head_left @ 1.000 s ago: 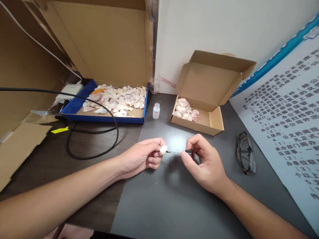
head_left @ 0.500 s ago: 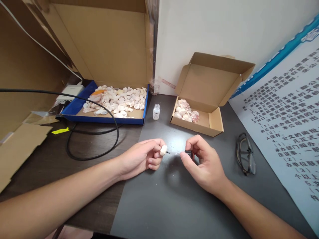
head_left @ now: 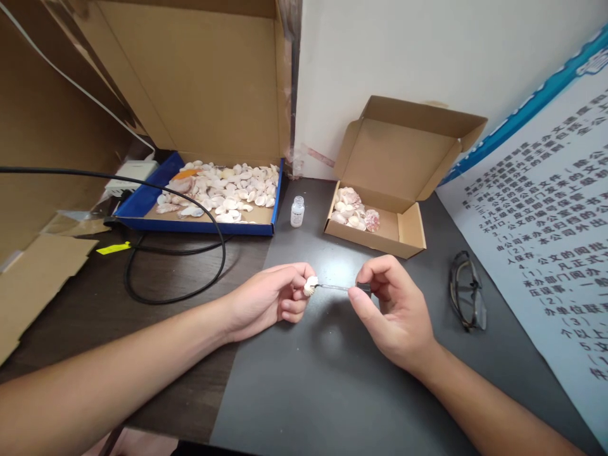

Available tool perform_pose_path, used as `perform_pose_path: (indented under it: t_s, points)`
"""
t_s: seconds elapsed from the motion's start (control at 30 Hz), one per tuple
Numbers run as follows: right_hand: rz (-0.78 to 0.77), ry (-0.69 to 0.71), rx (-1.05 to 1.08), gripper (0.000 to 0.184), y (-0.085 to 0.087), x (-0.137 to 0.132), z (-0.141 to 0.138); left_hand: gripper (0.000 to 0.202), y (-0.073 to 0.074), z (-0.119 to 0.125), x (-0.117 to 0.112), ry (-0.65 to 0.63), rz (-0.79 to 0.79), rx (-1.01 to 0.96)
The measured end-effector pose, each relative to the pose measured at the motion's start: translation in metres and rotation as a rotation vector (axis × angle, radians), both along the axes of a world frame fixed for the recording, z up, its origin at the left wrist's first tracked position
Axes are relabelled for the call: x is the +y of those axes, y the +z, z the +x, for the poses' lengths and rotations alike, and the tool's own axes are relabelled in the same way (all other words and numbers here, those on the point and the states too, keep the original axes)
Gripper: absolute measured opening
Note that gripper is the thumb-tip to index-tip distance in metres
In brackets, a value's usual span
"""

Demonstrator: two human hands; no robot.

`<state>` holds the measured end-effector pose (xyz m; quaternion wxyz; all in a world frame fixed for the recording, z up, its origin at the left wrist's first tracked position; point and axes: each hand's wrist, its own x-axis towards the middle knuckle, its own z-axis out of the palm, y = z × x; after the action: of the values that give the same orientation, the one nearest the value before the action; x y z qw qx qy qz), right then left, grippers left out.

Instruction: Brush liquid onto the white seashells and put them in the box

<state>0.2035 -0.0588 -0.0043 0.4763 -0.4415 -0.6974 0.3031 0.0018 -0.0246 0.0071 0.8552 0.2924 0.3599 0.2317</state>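
Note:
Between the fingertips of my left hand [head_left: 280, 294] is a small white ribbed seashell [head_left: 310, 286], held above the grey mat. My right hand [head_left: 392, 310] pinches the black cap of a thin brush applicator [head_left: 335, 287]. The clear stem points left, and its dark tip meets the shell's right edge; whether it presses on the surface I cannot tell. Beyond the hands, a small open glass bottle [head_left: 297, 213] with a white label stands upright on the mat, some whitish content inside.
A blue-rimmed box [head_left: 199, 226] full of pale shells stands at the back left. A smaller cardboard box [head_left: 375, 244] holds several shells. Safety glasses [head_left: 466, 291] lie at right, beside a printed sheet [head_left: 541, 253]. A black cable [head_left: 224, 253] loops over the dark wood at left.
The shell has turned a little in my left fingers. My right hand has shifted slightly right and up with the applicator, showing more of its stem.

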Motion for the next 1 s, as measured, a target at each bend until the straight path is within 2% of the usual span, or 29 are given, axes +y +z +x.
perform_pose_path:
  t_s: [0.1, 0.33, 0.83, 1.0]
  points:
    - [-0.020, 0.007, -0.017, 0.017, -0.0011, 0.0008, 0.0002, 0.007, -0.0001, 0.0006, 0.0002, 0.002, -0.004, -0.009]
    - [-0.004, -0.074, -0.011, 0.017, -0.0006, 0.0008, 0.0008, 0.008, -0.0017, -0.0006, 0.0001, 0.003, 0.007, -0.018]
    - [0.001, -0.072, -0.019, 0.016, 0.0002, 0.0020, -0.0004, 0.012, -0.0013, -0.0001, -0.0013, -0.013, 0.016, -0.008]
    - [-0.003, -0.026, -0.035, 0.016, 0.0003, 0.0018, 0.0002, 0.011, -0.0012, 0.0006, -0.0020, 0.000, 0.024, 0.019]
